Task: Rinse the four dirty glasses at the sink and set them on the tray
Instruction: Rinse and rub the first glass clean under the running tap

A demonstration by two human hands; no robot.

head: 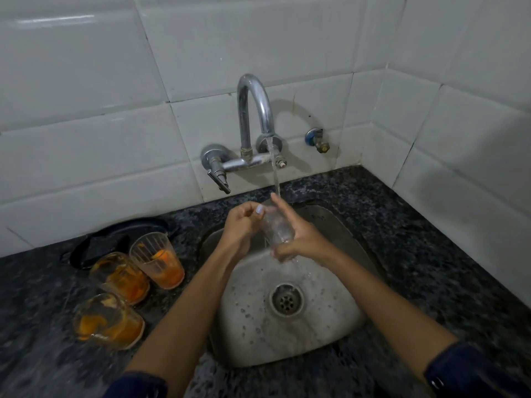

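A clear glass [278, 226] is held tilted over the steel sink [339, 334], under the stream from the chrome tap [254, 110]. My right hand [301, 237] grips its lower part and base. My left hand [242, 225] holds the glass near its rim, thumb against it. Water runs off the glass into the basin. Three dirty glasses with orange residue stand on the counter to the left: one at the back [156, 259], one in the middle [120, 277], one at the front [107, 320]. A dark tray [115, 234] lies behind them by the wall.
The drain [287, 300] sits in the middle of the wet basin. A dark speckled stone counter [416, 239] surrounds the sink. White tiled walls meet in a corner at the right. A small brass valve [317, 139] juts from the wall beside the tap.
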